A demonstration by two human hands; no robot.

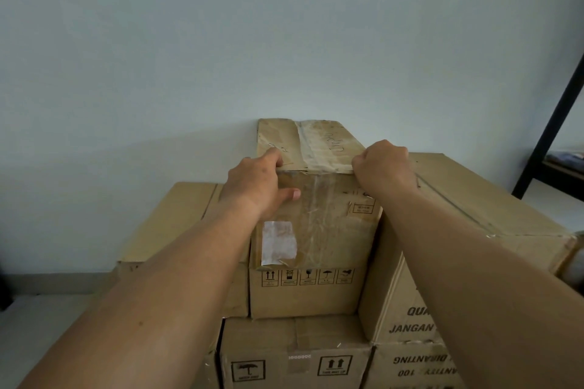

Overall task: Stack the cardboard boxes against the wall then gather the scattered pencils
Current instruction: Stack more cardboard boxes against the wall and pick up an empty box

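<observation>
A taped brown cardboard box (319, 230) with a white label stands on top of a stack of boxes, its far end against the pale wall (221, 41). My left hand (257, 181) grips its near top-left edge, fingers over the top and thumb on the front face. At the near top-right corner my right hand (384, 164) has its fingers curled over the box's edge. A lower box (294, 357) with arrow and umbrella symbols sits underneath. No pencils are in view.
A large box (474, 199) printed with "JANGAN" flanks the right side, with another box (410, 366) below it. A flatter box (170, 221) lies to the left. A black metal frame (550, 123) stands at the far right. Grey floor (47, 319) shows at the lower left.
</observation>
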